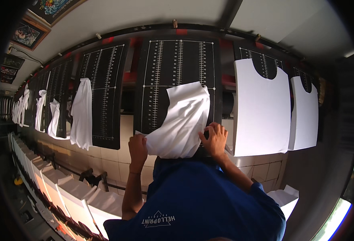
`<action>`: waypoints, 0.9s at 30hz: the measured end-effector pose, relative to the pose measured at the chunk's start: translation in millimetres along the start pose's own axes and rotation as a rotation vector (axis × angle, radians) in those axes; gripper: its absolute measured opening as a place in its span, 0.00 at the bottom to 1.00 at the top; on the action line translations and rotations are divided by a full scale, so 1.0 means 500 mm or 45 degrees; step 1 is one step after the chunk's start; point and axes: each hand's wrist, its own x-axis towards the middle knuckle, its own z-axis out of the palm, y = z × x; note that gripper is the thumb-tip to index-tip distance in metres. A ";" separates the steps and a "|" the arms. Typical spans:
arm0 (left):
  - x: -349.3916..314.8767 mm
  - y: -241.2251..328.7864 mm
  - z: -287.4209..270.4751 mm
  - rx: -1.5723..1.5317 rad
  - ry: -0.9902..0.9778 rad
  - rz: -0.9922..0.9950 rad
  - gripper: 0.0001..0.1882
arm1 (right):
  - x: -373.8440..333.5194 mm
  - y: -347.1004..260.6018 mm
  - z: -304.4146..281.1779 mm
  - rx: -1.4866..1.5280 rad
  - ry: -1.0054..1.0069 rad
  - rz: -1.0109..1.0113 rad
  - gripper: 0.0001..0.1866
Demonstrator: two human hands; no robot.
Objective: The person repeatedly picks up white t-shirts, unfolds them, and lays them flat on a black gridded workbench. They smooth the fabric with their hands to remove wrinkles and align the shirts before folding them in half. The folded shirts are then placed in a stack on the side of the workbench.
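A bunched white fabric piece (pixel 181 120) lies rumpled over the near half of a black printing board (pixel 161 64) marked with white rulers. Its near end hangs over the board's front edge, close to my body. My left hand (pixel 138 148) is closed on the fabric's near left corner. At the fabric's right edge, my right hand (pixel 216 138) is curled, thumb and forefinger pinching at the cloth; the exact grip is partly hidden.
To the right, two boards carry smooth white fabric panels (pixel 263 112) with scooped necks. Leftward, more boards hold crumpled white fabric (pixel 82 114). A dark rail (pixel 201 27) runs behind the boards. Behind me on the left stands a row of white-covered boards (pixel 70 201).
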 end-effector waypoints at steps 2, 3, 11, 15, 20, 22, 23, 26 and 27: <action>0.008 -0.011 -0.040 -0.403 -0.087 -0.191 0.09 | -0.006 -0.024 0.034 -0.015 0.087 0.055 0.09; 0.024 -0.015 -0.059 -0.434 -0.052 -0.123 0.12 | -0.013 -0.020 0.056 -0.023 0.125 0.087 0.08; 0.336 0.011 -0.190 -2.008 -0.385 0.145 0.20 | 0.056 -0.067 -0.043 0.389 -0.228 0.499 0.20; 0.343 0.033 -0.214 -1.592 -0.024 0.347 0.30 | -0.023 -0.091 0.010 0.178 -0.213 0.469 0.23; 0.084 -0.231 -0.022 -0.786 -0.401 -0.219 0.36 | -0.103 -0.107 0.027 0.505 -0.106 0.481 0.18; 0.003 -0.307 0.015 -0.721 -0.621 -0.166 0.27 | -0.119 -0.136 0.012 0.584 -0.341 0.432 0.18; -0.015 -0.297 0.000 -0.650 -0.540 -0.188 0.24 | -0.121 -0.150 0.005 0.649 -0.544 0.376 0.19; -0.041 -0.185 -0.134 -0.563 -0.411 -0.110 0.19 | -0.105 -0.221 -0.010 1.110 -1.036 0.264 0.26; -0.048 -0.125 -0.176 -0.621 -0.431 -0.009 0.18 | -0.105 -0.258 -0.010 1.394 -1.113 0.229 0.28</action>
